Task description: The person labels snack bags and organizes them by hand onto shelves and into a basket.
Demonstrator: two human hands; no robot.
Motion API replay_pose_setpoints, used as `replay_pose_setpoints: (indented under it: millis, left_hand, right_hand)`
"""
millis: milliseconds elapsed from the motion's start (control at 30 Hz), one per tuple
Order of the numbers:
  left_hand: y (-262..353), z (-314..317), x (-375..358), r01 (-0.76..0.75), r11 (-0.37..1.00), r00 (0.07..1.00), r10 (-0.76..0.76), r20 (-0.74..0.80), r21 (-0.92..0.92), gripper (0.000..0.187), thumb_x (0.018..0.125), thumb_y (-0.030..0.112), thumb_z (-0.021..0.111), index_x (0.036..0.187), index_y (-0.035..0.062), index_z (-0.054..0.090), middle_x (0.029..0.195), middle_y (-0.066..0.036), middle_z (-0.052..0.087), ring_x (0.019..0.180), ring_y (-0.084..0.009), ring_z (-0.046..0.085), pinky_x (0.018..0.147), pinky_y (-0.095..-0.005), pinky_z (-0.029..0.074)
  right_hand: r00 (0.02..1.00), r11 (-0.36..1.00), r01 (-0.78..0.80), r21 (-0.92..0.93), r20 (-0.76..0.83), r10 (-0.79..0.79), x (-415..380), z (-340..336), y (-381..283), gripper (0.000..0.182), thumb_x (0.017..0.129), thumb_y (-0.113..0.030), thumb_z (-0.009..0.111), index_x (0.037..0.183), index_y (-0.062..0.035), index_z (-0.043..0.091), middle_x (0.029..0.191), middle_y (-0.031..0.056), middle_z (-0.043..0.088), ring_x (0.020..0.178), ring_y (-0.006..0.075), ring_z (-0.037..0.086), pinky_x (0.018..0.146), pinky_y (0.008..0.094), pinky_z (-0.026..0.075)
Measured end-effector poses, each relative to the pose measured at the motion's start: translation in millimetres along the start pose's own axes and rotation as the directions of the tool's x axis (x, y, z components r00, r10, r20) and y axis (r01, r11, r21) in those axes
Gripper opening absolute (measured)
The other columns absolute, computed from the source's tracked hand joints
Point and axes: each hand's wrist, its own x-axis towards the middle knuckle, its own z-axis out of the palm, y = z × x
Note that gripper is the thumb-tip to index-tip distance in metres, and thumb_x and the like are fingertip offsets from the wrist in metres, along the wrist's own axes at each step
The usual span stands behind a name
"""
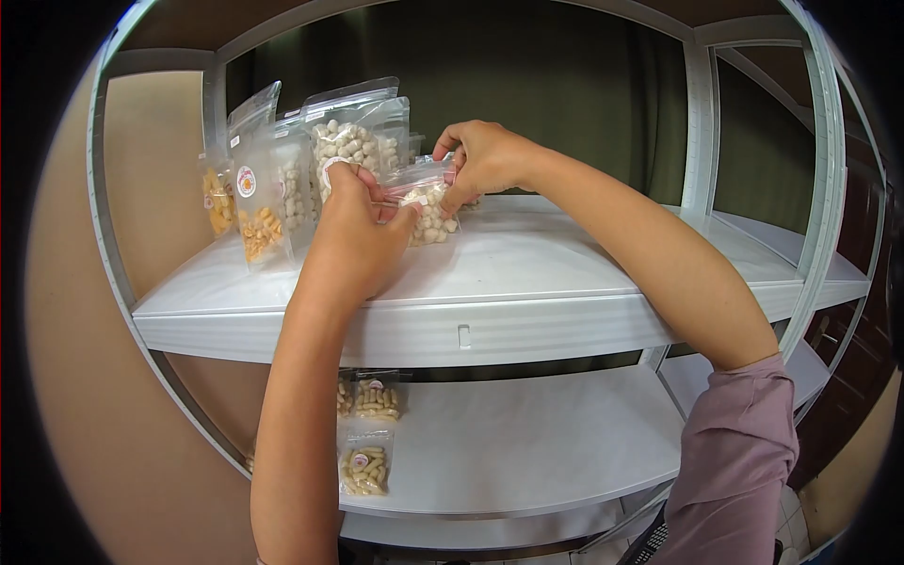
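Observation:
A small clear zip pouch of whitish round pieces is held between my two hands on the upper shelf. My left hand grips its left side, with the thumb on the front. My right hand pinches it near the upper right edge, fingers bent over the top. Pinkish strips show along the pouch's top. Just behind my left hand stands a larger clear pouch of whitish round pieces, partly hidden. To its left stand upright pouches, including a clear pouch of orange-yellow pieces with a round label.
The white upper shelf has a raised front edge and metal corner posts. On the lower shelf, bags of pale elongated pieces lie at the left. A dark green curtain hangs behind.

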Motion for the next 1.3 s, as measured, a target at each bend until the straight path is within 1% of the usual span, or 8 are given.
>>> replay_pose_setpoints:
  millis: [167,400,700,900,1000,1067,1167,1300]
  left_hand:
    - [-4,-1,5,0.067,0.995,0.996,-0.071,0.058,0.07,0.031,0.078,0.01,0.063,0.088,0.0016,0.035,0.083,-0.009,0.05,0.067,-0.0093,0.052,0.056,-0.0219,0.046]
    - [5,-3,0,0.1,0.992,0.991,-0.106,0.085,0.073,0.024,0.079,0.012,0.063,0.086,0.0007,0.043,0.082,-0.007,0.052,0.066,-0.0083,0.052,0.057,-0.0215,0.046]
    - [6,-2,3,0.087,0.994,0.992,-0.092,0.084,0.059,0.025,0.078,0.011,0.063,0.091,-0.0015,0.046,0.082,-0.007,0.053,0.065,-0.01,0.053,0.057,-0.0216,0.045]
    - [6,1,11,-0.011,0.977,0.993,-0.015,0.119,0.212,0.024,0.074,0.005,0.062,0.091,-0.0031,0.047,0.083,-0.009,0.053,0.072,-0.0147,0.055,0.065,-0.0253,0.045]
    - [7,3,11,-0.034,0.968,0.993,0.004,0.121,0.25,0.024,0.074,0.004,0.061,0.091,-0.004,0.047,0.085,-0.01,0.054,0.076,-0.0176,0.055,0.069,-0.0273,0.044]
    - [7,2,11,-0.053,0.968,0.992,0.023,0.12,0.246,0.024,0.074,0.003,0.06,0.092,-0.0047,0.047,0.088,-0.012,0.055,0.078,-0.02,0.056,0.071,-0.0296,0.044]
    - [6,4,10,-0.08,0.965,0.993,0.057,0.098,0.249,0.025,0.073,0.002,0.059,0.094,-0.0051,0.047,0.09,-0.013,0.055,0.082,-0.0215,0.057,0.072,-0.0306,0.044]
    - [7,4,9,-0.081,0.951,0.994,0.054,0.1,0.297,0.025,0.074,0.003,0.058,0.096,-0.0055,0.049,0.092,-0.015,0.055,0.085,-0.0233,0.059,0.074,-0.0312,0.044]
  right_hand:
    - [0.999,0.994,0.054,-0.097,0.006,-0.054,2,2,2,0.064,0.047,-0.011,0.081,0.102,0.0033,0.052,0.078,0.0069,0.059,0.071,0.0144,0.059,0.062,0.0251,0.048]
    - [0.999,0.998,0.032,-0.06,0.039,-0.03,0,-2,-1,0.066,0.046,-0.013,0.082,0.103,0.0031,0.052,0.076,0.0063,0.059,0.069,0.0152,0.058,0.064,0.0263,0.048]
    - [0.998,0.989,0.066,-0.129,0.005,-0.066,1,1,0,0.063,0.044,-0.013,0.082,0.099,0.0009,0.055,0.074,0.0046,0.059,0.072,0.0146,0.058,0.065,0.026,0.046]
    - [0.998,0.996,0.025,-0.089,0.064,-0.019,2,-2,1,0.067,0.043,-0.012,0.083,0.102,0.0033,0.054,0.075,0.0054,0.06,0.072,0.0151,0.059,0.066,0.026,0.046]
    - [0.994,0.996,0.009,-0.09,0.112,0.001,0,-5,-1,0.063,0.05,-0.01,0.081,0.104,0.0059,0.052,0.075,0.0064,0.06,0.072,0.0151,0.06,0.065,0.0257,0.048]
    - [0.983,0.997,-0.035,0.074,0.181,0.021,3,-6,1,0.051,0.061,-0.008,0.074,0.104,0.0078,0.051,0.077,0.0084,0.061,0.072,0.0152,0.061,0.065,0.0252,0.051]
    - [0.977,0.986,-0.047,0.161,0.212,0.012,5,-8,3,0.044,0.069,-0.005,0.068,0.105,0.0096,0.05,0.08,0.0105,0.062,0.073,0.0155,0.062,0.064,0.0251,0.053]
    - [0.977,0.988,-0.078,0.131,0.209,0.05,1,-9,2,0.046,0.069,-0.006,0.068,0.108,0.0105,0.048,0.081,0.0111,0.062,0.074,0.0157,0.062,0.066,0.025,0.053]
